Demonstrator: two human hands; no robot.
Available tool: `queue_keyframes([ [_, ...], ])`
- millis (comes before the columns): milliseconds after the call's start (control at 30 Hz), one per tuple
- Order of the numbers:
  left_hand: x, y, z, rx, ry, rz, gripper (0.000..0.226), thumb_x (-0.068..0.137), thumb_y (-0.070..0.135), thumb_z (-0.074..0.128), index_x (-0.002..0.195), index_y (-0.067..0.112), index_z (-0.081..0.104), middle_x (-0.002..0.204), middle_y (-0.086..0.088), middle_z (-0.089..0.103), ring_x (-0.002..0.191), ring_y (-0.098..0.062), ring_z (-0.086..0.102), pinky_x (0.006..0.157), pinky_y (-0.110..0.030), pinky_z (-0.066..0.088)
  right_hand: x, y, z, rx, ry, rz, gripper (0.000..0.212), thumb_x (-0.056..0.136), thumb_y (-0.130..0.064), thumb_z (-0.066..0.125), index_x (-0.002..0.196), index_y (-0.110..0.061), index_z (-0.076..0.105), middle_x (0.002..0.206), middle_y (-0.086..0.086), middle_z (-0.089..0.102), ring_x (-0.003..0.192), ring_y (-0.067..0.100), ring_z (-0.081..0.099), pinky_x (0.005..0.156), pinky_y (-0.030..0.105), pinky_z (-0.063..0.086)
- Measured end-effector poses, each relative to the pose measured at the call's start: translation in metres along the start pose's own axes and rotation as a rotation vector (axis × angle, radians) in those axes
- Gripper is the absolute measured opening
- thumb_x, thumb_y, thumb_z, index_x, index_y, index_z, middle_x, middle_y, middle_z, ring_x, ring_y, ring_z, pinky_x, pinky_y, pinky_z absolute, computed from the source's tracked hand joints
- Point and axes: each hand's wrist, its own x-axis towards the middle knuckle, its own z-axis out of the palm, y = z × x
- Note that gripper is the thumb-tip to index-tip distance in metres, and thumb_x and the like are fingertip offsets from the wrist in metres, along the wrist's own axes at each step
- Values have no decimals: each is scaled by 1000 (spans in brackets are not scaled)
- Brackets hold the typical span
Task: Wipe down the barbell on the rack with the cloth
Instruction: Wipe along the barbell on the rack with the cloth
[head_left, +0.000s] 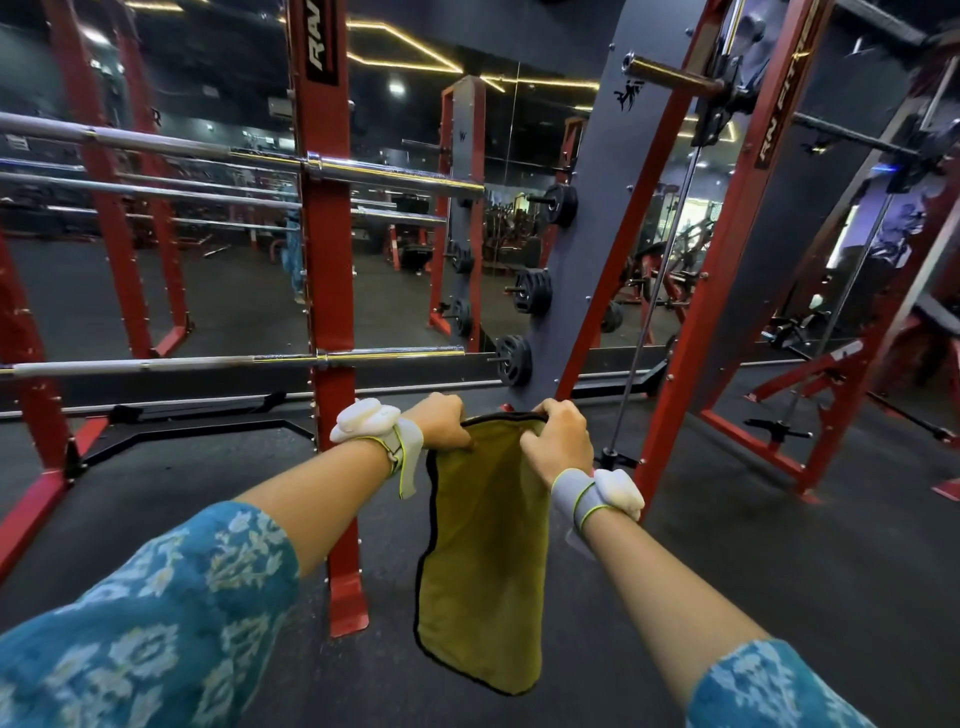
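- Dark rubber floor (779, 545) spreads under both hands, and a mirror (234, 291) on the wall beyond them reflects red frames and ceiling lights.
- The left hand (441, 421) grips the top edge of the cloth (488, 545) at its left corner, fingers curled over the hem.
- The right hand (558, 441) grips the same edge at the right corner, fingers curled round it too.
- The two hands are close together but not touching, with a short span of hem showing between them.
- The cloth is olive-yellow with a dark border. It hangs straight down from both hands, its lower end free above the floor.
- A red post (330, 260) of the rack stands upright just left of and beyond the left hand.
- The lower barbell (156, 368) lies level across that post, above and beyond the hands. It runs far to the left, and its chrome end juts out above the left hand.
- The upper barbell (395, 174) sits higher on the same post, well above the hands, chrome sleeve pointing right.
- The cloth hangs well apart from both barbells.
- A grey panel (597, 234) with black plates (532, 291) on pegs rises beyond the right hand.
- Each wrist carries a grey band with a white pod, on the left (402, 441) and on the right (597, 493).
- Blue patterned sleeves (130, 623) cover the arms nearer the camera.
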Motion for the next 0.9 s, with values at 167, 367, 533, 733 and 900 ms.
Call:
queue_keyframes([
  [167,2,5,1,-249,202,-34,21,86,16,61,104,6,58,107,-13,58,95,-27,58,81,-34,50,1,-7,-2,88,102,-15,20,82,-11,59,102,-10,63,108,10,56,95,33,56,76,38,47],
  [367,2,11,-7,-289,382,33,26,84,19,64,110,16,66,107,-8,65,100,-25,60,87,-37,51,1,-5,0,403,236,-43,16,77,-5,69,91,-7,63,90,8,61,81,22,58,71,22,42],
  [533,-1,8,-11,-566,451,41,13,75,20,75,88,21,73,86,-2,71,87,-18,65,81,-32,53,1,7,-2,997,-1,334,33,70,-12,83,99,-4,68,87,8,71,79,20,66,74,28,56],
  [733,-2,5,-9,-782,585,-101,38,61,30,87,91,23,63,94,3,63,91,-14,59,84,-28,50,-8,2,-3,1117,-241,355,5,87,-15,68,88,-11,70,95,11,71,83,22,67,81,37,55],
  [900,-18,7,-12,-1402,162,-163,50,65,38,82,105,13,63,105,-11,69,85,-19,67,77,-32,57,13,-9,-15,1320,-229,451,38,77,-26,73,106,0,69,105,21,69,97,36,67,86,47,54],
])
